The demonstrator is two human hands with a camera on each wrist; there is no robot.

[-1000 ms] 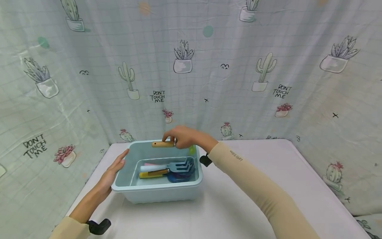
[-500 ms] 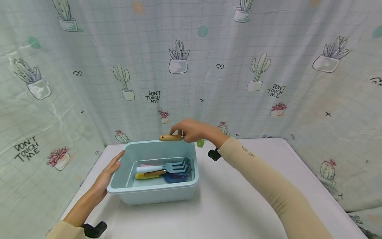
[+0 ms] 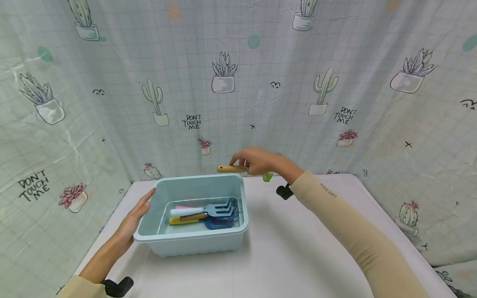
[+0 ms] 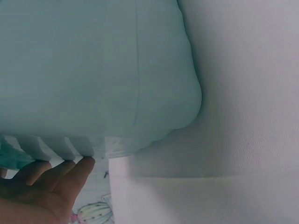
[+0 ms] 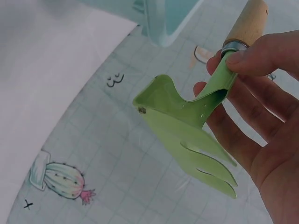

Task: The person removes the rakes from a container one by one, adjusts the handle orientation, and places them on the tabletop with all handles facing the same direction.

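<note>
My right hand [image 3: 262, 161] pinches a two-headed hand hoe by its neck, just beyond the bin's back right corner. In the right wrist view the hoe's green metal head [image 5: 182, 121] has a broad blade on one side and prongs on the other; its wooden handle [image 5: 247, 25] points up. Straight fingers of my left hand [image 3: 128, 223] rest against the left side of a light blue plastic bin [image 3: 193, 247]. Inside the bin lie a light blue hand fork [image 3: 220, 209], a wooden handle [image 3: 194, 216], a yellow handle [image 3: 182, 220] and dark blue tool heads, partly overlapped.
The bin stands on the left part of a white table [image 3: 298, 231]. A cactus-print curtain [image 3: 242, 107] hangs close behind the table and along both sides. Each wrist wears a black camera mount [image 3: 284, 191].
My right hand has carried the hoe rightward and slightly up, from over the bin to beyond its back right corner. The left hand keeps its place on the bin; the head view shifted slightly.
</note>
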